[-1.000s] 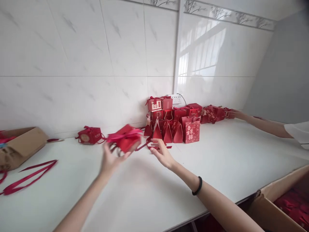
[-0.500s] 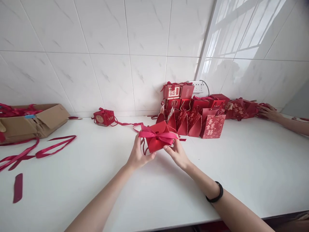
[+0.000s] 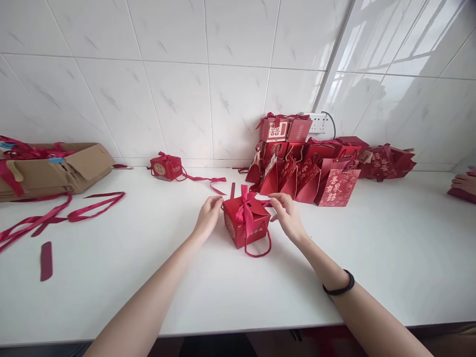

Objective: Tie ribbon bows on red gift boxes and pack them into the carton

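A red gift box [image 3: 248, 225] stands on the white counter in front of me, with a magenta ribbon bow [image 3: 245, 210] on its lid. Its twisted red cord handle [image 3: 260, 254] hangs down the near side. My left hand [image 3: 208, 216] is at the box's left rear edge, fingers bent loosely, their tips beside or lightly touching it. On the other side my right hand [image 3: 289, 217] is open, thumb and forefinger apart, close to the lid's right corner and a ribbon end. Whether those fingertips touch the ribbon is hard to see.
Another tied red box [image 3: 165, 166] sits near the wall, trailing ribbon. Stacked red boxes and gift bags [image 3: 339, 186] stand at the back right by a power strip [image 3: 318, 122]. At left are a cardboard carton [image 3: 80, 168] and loose ribbons [image 3: 94, 208]. Another person's hand [image 3: 464, 182] shows far right.
The box, held up between both hands before, now rests on the counter and is turned, its handle toward me. My hands have loosened from it. The other person's hand moved right.
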A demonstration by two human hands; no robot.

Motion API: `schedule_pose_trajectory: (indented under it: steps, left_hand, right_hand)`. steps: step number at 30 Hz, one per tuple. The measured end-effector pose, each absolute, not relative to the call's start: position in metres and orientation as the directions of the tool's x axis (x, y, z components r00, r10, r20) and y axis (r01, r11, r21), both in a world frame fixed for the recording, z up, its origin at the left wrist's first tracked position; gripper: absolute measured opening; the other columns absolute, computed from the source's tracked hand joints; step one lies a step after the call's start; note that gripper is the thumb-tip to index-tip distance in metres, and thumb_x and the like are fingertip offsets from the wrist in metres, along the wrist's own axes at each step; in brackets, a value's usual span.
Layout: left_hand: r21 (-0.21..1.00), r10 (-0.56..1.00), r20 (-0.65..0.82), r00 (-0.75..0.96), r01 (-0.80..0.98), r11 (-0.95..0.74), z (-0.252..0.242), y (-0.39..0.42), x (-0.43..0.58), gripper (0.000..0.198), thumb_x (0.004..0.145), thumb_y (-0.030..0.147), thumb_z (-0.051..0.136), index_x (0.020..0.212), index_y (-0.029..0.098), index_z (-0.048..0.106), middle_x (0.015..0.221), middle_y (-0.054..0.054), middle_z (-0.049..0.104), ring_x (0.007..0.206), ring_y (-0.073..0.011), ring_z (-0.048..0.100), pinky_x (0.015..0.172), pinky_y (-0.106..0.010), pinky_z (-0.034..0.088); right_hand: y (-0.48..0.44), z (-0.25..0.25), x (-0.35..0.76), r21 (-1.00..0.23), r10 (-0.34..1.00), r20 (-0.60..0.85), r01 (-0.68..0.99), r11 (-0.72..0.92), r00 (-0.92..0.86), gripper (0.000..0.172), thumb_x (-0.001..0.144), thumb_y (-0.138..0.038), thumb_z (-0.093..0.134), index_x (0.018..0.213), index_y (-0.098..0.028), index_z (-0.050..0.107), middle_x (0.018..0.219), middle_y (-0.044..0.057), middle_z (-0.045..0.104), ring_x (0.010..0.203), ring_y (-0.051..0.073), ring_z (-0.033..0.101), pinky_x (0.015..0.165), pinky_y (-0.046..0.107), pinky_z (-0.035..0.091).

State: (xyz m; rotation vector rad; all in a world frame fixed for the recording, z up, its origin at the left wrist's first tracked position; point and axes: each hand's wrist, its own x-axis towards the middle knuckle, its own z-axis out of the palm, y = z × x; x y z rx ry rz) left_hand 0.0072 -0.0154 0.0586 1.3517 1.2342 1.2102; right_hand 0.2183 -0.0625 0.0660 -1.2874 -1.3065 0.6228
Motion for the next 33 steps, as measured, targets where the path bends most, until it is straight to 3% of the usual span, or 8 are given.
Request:
schedule_pose_trajectory:
  steps: [4, 7, 12, 17, 21, 24, 29, 33]
  left_hand:
    - [0.996, 0.982, 0.060, 0.181, 0.046, -0.070, 0.069, -0.029, 0.012, 0.044, 0.078, 0.052, 0.050, 0.107, 0.019, 0.051, 0.103, -0.006, 0.061, 0.102, -0.0235, 0.055, 0.086, -0.037, 0.043]
    - [0.996, 0.907, 0.084, 0.412, -0.006, -0.090, 0.074, -0.037, 0.015, 0.040, 0.075, 0.044, 0.058, 0.106, 0.018, 0.054, 0.099, -0.005, 0.063, 0.096, -0.0214, 0.057, 0.086, -0.035, 0.042]
    - [0.999, 0.768, 0.044, 0.639, -0.036, -0.027, 0.078, -0.045, 0.020, 0.035, 0.076, 0.036, 0.059, 0.106, 0.017, 0.055, 0.099, -0.005, 0.063, 0.096, -0.0209, 0.057, 0.086, -0.034, 0.042]
    - [0.992, 0.771, 0.093, 0.630, 0.009, -0.127, 0.078, -0.044, 0.018, 0.036, 0.080, 0.038, 0.057, 0.111, 0.019, 0.055, 0.103, -0.006, 0.063, 0.099, -0.0225, 0.057, 0.086, -0.035, 0.042]
    - [0.975, 0.770, 0.124, 0.626, 0.066, -0.211, 0.079, -0.043, 0.016, 0.031, 0.081, 0.037, 0.056, 0.106, 0.019, 0.057, 0.102, -0.006, 0.062, 0.094, -0.0215, 0.057, 0.083, -0.033, 0.043]
    - [0.962, 0.744, 0.135, 0.654, 0.095, -0.258, 0.079, -0.044, 0.017, 0.029, 0.080, 0.039, 0.057, 0.103, 0.020, 0.058, 0.099, -0.004, 0.062, 0.091, -0.0200, 0.057, 0.080, -0.031, 0.043]
    - [0.959, 0.762, 0.121, 0.636, 0.124, -0.256, 0.077, -0.046, 0.019, 0.034, 0.079, 0.044, 0.058, 0.103, 0.019, 0.056, 0.099, -0.005, 0.063, 0.090, -0.0206, 0.058, 0.079, -0.031, 0.044]
    - [0.946, 0.889, 0.160, 0.430, 0.191, -0.263, 0.075, -0.041, 0.017, 0.040, 0.077, 0.048, 0.059, 0.103, 0.017, 0.056, 0.099, -0.006, 0.064, 0.091, -0.0230, 0.059, 0.082, -0.033, 0.044]
  right_hand:
    - [-0.057, 0.061, 0.219, -0.982, 0.981, 0.166, 0.108, 0.155, 0.101, 0.040, 0.082, -0.055, 0.048, 0.109, -0.026, 0.057, 0.121, 0.006, 0.056, 0.114, 0.022, 0.053, 0.085, 0.034, 0.048]
    - [-0.053, 0.055, 0.220, -0.995, 0.996, 0.092, -0.036, 0.092, -0.004, 0.047, 0.083, -0.059, 0.044, 0.119, -0.031, 0.053, 0.130, 0.005, 0.053, 0.124, 0.023, 0.046, 0.089, 0.036, 0.046]
    - [-0.057, 0.060, 0.218, -0.983, 0.986, 0.167, -0.074, 0.165, -0.019, 0.041, 0.082, -0.056, 0.051, 0.112, -0.029, 0.058, 0.114, 0.002, 0.063, 0.108, 0.021, 0.057, 0.086, 0.034, 0.046]
    - [-0.066, 0.072, 0.212, -0.979, 0.979, 0.206, -0.007, 0.206, -0.010, 0.031, 0.074, -0.051, 0.063, 0.077, -0.020, 0.061, 0.084, 0.002, 0.066, 0.077, 0.018, 0.061, 0.072, 0.030, 0.047]
    - [-0.067, 0.075, 0.213, -0.956, 0.953, 0.292, 0.008, 0.293, 0.081, 0.034, 0.070, -0.051, 0.067, 0.088, -0.022, 0.063, 0.095, 0.003, 0.066, 0.088, 0.019, 0.060, 0.081, 0.031, 0.046]
    - [-0.068, 0.078, 0.214, -0.976, 0.976, 0.216, -0.014, 0.216, 0.015, 0.045, 0.071, -0.054, 0.066, 0.104, -0.023, 0.063, 0.098, 0.004, 0.067, 0.094, 0.020, 0.060, 0.085, 0.033, 0.045]
    - [-0.076, 0.084, 0.210, -0.993, 0.993, 0.116, -0.025, 0.116, 0.027, 0.037, 0.066, -0.051, 0.070, 0.083, -0.018, 0.067, 0.070, 0.000, 0.064, 0.064, 0.016, 0.060, 0.063, 0.028, 0.046]
    - [-0.075, 0.085, 0.211, -0.980, 0.971, 0.189, -0.031, 0.196, 0.144, 0.035, 0.068, -0.051, 0.068, 0.074, -0.018, 0.066, 0.089, 0.005, 0.068, 0.079, 0.018, 0.062, 0.072, 0.030, 0.050]
